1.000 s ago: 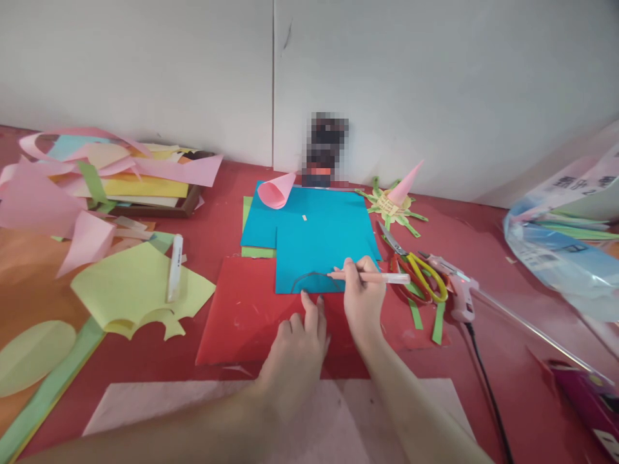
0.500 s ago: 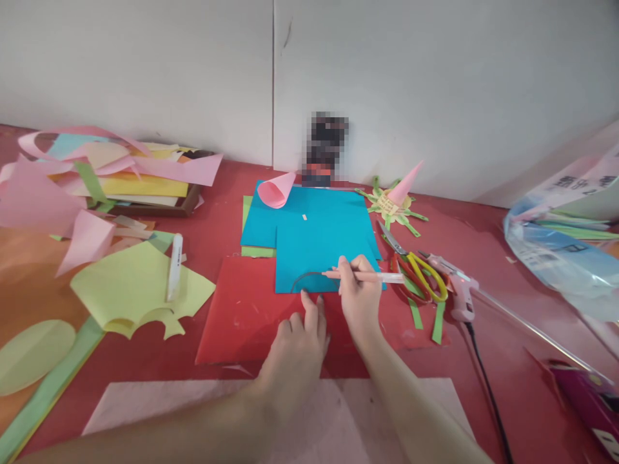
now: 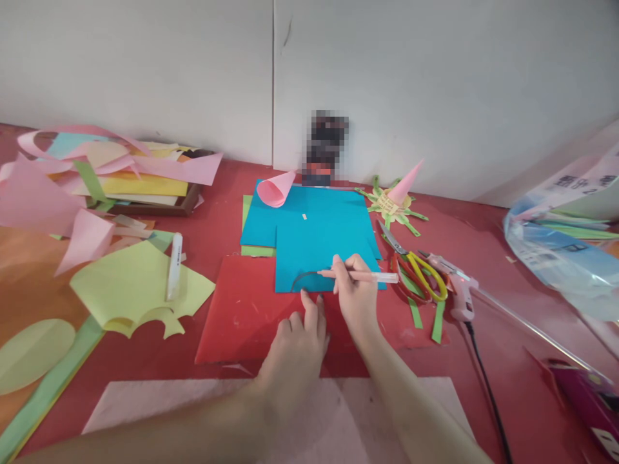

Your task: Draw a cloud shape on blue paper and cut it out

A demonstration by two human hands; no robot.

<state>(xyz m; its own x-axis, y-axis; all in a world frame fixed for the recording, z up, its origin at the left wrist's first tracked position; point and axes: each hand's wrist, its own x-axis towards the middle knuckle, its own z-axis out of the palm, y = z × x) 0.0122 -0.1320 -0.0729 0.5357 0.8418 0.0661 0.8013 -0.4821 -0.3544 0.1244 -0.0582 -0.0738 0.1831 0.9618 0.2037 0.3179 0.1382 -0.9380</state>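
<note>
1. So, right hand has fingers clamped on pen, over blue sheet overlapping red board.
2. Left hand: fingers slightly apart at sheet's near edge.
3. We see arc partly drawn, sheet uncut; hand may hide more.

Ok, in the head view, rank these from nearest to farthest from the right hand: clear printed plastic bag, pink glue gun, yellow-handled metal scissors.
1. Yellow-handled metal scissors, just right of the right hand.
2. Pink glue gun, right of the scissors.
3. Clear printed plastic bag, at the far right.
</note>
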